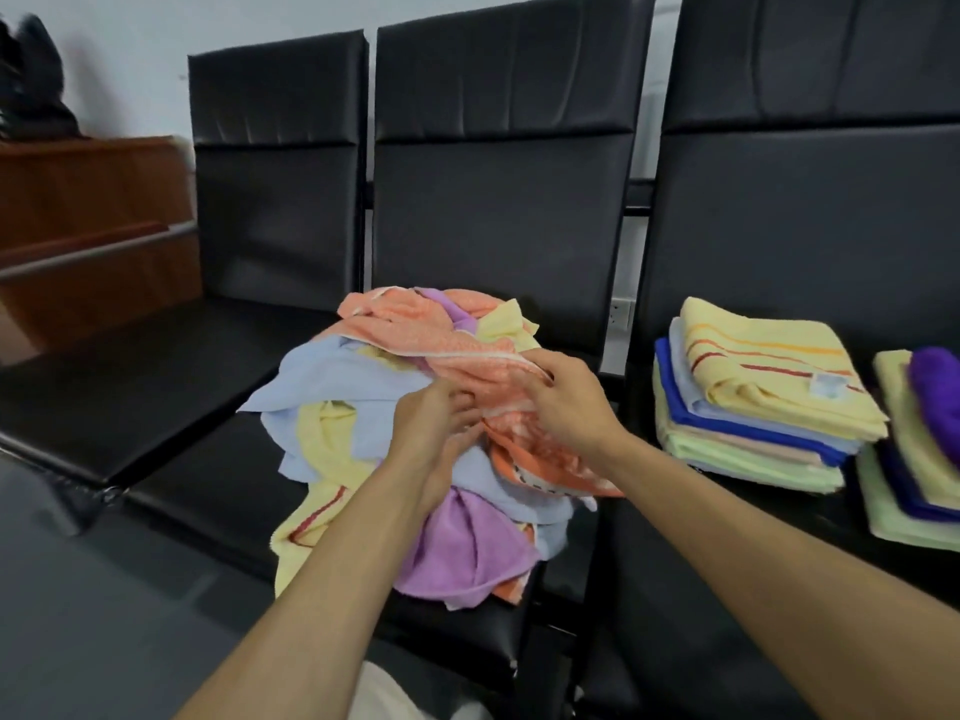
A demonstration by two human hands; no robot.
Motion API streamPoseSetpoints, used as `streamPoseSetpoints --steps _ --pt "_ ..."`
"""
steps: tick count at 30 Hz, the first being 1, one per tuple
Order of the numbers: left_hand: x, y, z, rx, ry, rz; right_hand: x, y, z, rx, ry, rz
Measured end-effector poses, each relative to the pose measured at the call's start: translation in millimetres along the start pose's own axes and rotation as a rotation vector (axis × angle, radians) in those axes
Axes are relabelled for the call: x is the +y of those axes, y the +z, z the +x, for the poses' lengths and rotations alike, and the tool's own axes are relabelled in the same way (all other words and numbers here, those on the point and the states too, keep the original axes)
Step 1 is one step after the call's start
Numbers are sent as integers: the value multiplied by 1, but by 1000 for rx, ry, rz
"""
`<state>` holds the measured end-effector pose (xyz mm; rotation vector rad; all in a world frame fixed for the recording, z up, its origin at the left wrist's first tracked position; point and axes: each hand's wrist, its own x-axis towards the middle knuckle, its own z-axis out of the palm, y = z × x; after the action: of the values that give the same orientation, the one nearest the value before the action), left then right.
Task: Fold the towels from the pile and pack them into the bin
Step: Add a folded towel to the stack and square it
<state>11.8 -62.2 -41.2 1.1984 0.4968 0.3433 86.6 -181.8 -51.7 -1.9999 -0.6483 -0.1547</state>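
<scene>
On the chair seat [234,485], left hand [431,423] and right hand [566,397] pinch the orange towel [467,350] atop the pile [332,407] — close together. Best to find two corners, then lift it clear.

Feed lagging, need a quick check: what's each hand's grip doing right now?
Left hand: fingers in the towel pile, grip cannot be told.
Right hand: gripping the orange towel.

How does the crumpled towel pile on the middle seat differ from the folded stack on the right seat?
The crumpled pile of mixed-colour towels is tangled and mounded; the folded stack of towels lies in flat, squared layers. The left hand and right hand both grip cloth in the pile; no hand touches the stack. Both hold yellow and light blue towels.
</scene>
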Motion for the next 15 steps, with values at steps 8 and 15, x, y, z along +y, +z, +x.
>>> streamPoseSetpoints --steps 8,15 --pt "13 22 -12 -21 19 -191 -26 -76 -31 -330 -9 397" --pt "3 13 -2 99 -85 -42 -2 -80 -42 -746 201 281"
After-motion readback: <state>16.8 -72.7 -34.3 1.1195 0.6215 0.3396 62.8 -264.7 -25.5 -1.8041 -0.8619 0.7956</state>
